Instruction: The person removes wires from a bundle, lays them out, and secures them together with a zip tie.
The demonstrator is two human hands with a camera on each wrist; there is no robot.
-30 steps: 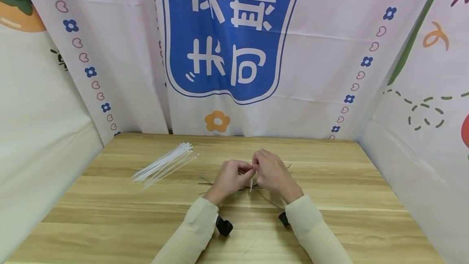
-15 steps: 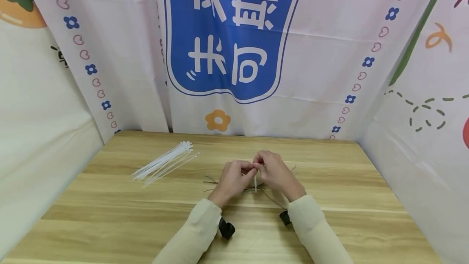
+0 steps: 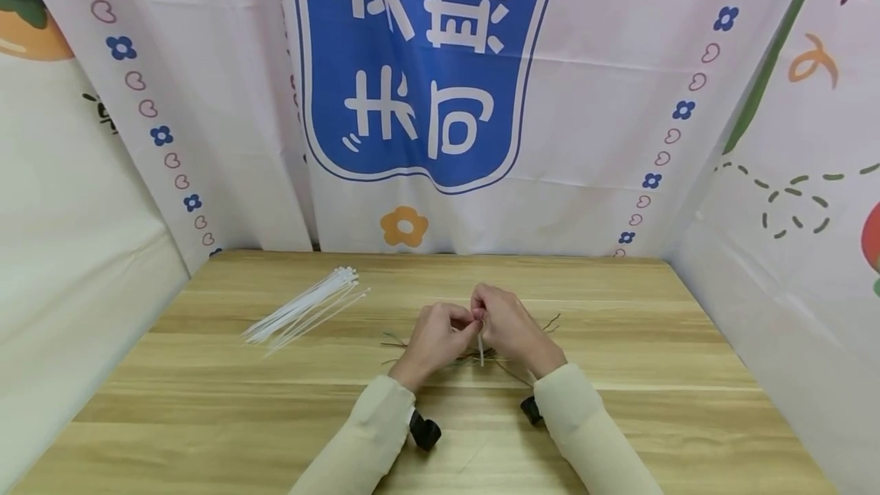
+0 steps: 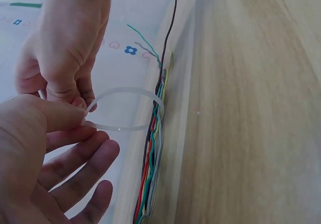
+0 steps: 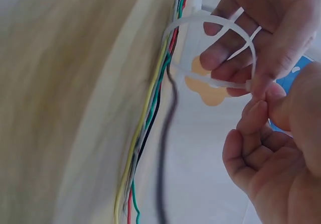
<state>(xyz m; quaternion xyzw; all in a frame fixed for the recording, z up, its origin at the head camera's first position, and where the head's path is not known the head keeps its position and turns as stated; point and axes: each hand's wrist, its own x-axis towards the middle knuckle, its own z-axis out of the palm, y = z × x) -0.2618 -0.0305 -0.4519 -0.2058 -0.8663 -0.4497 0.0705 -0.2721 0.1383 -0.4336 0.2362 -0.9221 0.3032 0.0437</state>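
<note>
A white zip tie (image 4: 125,89) is bent into a wide loop around a bundle of thin coloured wires (image 4: 150,153), red, green, yellow, grey and black among them. My left hand (image 3: 435,341) pinches the loop near its head between thumb and forefinger, the other fingers spread loosely, as the left wrist view shows. Just opposite, my right hand (image 3: 514,328) pinches the tie at the same spot, fingertips meeting those of the left. In the right wrist view the loop (image 5: 215,19) stands well away from the wires on the hands' side. The fingertips hide the tie's tail.
Left of the hands, a pile of white zip ties (image 3: 302,308) lies slantwise on the wooden table (image 3: 206,418). Printed cloth (image 3: 584,136) hangs behind the table and at both sides. Loose wire ends stick out on either side of the hands.
Both hands, with the looped zip tie, have shifted slightly to the right over the table. Their pinch stays much the same, and the zip tie pile has not moved.
</note>
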